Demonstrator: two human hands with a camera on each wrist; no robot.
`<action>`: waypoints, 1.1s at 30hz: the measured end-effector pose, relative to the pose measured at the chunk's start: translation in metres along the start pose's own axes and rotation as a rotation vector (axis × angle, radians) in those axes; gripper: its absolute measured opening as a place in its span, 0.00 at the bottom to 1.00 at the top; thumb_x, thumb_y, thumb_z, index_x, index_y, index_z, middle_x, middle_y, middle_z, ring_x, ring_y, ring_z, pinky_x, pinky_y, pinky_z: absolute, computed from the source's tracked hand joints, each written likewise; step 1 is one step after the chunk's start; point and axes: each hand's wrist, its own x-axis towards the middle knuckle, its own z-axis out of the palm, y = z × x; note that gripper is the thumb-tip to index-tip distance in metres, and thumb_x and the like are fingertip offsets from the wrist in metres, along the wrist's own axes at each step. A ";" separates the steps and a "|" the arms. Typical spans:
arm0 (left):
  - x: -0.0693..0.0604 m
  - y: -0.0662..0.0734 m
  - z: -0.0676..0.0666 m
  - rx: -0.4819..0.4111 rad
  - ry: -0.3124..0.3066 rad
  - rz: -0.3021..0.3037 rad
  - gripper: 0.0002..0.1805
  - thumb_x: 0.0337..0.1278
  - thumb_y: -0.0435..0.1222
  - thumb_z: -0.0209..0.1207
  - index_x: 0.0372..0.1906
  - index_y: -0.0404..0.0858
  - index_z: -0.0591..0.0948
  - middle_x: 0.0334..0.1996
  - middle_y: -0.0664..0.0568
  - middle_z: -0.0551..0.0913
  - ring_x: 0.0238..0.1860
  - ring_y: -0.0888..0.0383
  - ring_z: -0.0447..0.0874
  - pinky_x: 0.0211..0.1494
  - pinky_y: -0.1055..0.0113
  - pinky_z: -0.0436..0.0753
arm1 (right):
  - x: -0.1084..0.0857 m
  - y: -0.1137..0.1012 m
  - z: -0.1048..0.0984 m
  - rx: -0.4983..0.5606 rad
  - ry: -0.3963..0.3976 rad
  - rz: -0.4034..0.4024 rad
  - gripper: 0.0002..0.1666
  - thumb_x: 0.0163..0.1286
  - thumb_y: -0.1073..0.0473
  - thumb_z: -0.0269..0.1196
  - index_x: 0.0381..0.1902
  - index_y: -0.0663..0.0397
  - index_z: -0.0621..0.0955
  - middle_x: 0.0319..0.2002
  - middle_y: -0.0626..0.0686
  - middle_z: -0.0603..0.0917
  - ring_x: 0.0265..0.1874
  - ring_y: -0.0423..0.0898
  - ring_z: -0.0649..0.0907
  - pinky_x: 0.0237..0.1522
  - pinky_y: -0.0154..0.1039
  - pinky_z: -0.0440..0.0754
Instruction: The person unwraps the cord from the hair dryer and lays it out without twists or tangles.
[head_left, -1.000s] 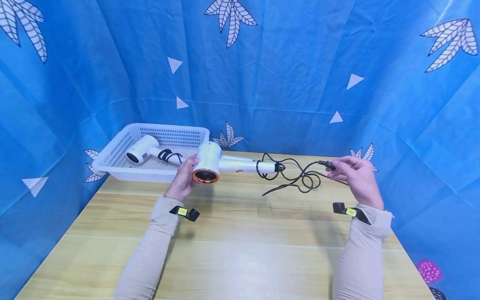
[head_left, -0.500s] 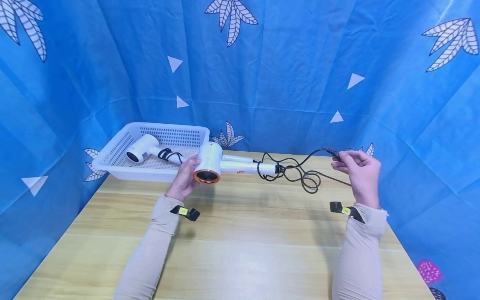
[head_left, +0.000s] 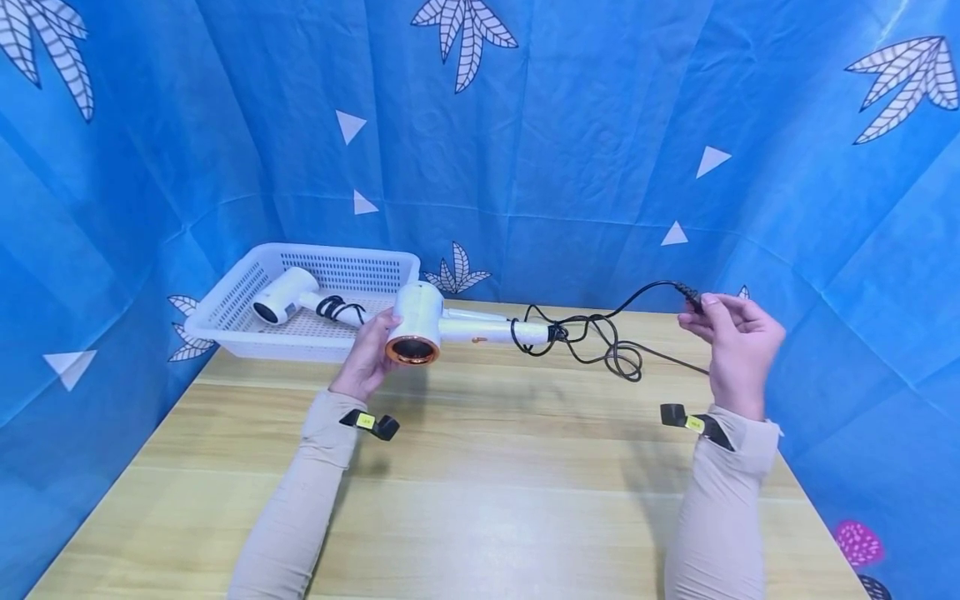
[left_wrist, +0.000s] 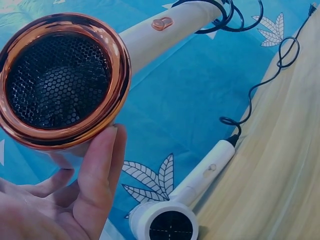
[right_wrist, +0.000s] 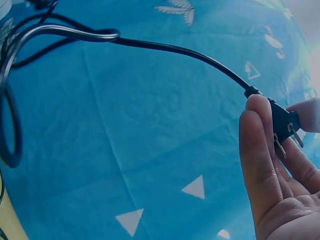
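Plainly, the left hand [head_left: 367, 354] gripped a dryer [head_left: 453, 332] by its head [head_left: 418, 312], the handle [head_left: 502, 333] pointing toward the right hand [head_left: 738, 350] (well apart), which pinched a plug [right_wrist: 283, 120].

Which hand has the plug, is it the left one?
No, the right hand pinches the black plug, while the left hand holds a copper-rimmed white hair dryer.

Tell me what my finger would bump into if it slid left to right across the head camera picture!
A white hair dryer lying in the basket, the left hand, the copper-rimmed hair dryer it holds, a black plug, the right hand pinching that plug.
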 end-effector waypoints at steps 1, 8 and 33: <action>0.000 0.000 0.000 0.000 0.002 0.001 0.39 0.65 0.42 0.49 0.80 0.36 0.57 0.41 0.57 0.82 0.33 0.66 0.84 0.26 0.76 0.83 | 0.000 -0.002 0.000 0.033 0.001 -0.004 0.12 0.64 0.70 0.71 0.40 0.80 0.84 0.27 0.62 0.91 0.20 0.50 0.90 0.30 0.41 0.91; 0.001 0.001 0.001 0.021 0.012 0.006 0.39 0.65 0.41 0.49 0.80 0.35 0.58 0.40 0.58 0.82 0.31 0.66 0.84 0.24 0.77 0.82 | -0.005 -0.013 0.004 0.283 0.000 -0.005 0.13 0.62 0.74 0.71 0.38 0.83 0.81 0.28 0.67 0.89 0.19 0.54 0.89 0.29 0.44 0.92; -0.001 0.004 0.000 -0.016 0.054 0.030 0.34 0.67 0.41 0.49 0.77 0.37 0.61 0.42 0.58 0.82 0.32 0.64 0.84 0.27 0.74 0.84 | -0.008 -0.021 -0.022 0.736 -0.611 0.225 0.20 0.77 0.77 0.40 0.42 0.81 0.80 0.38 0.74 0.88 0.36 0.60 0.91 0.31 0.39 0.89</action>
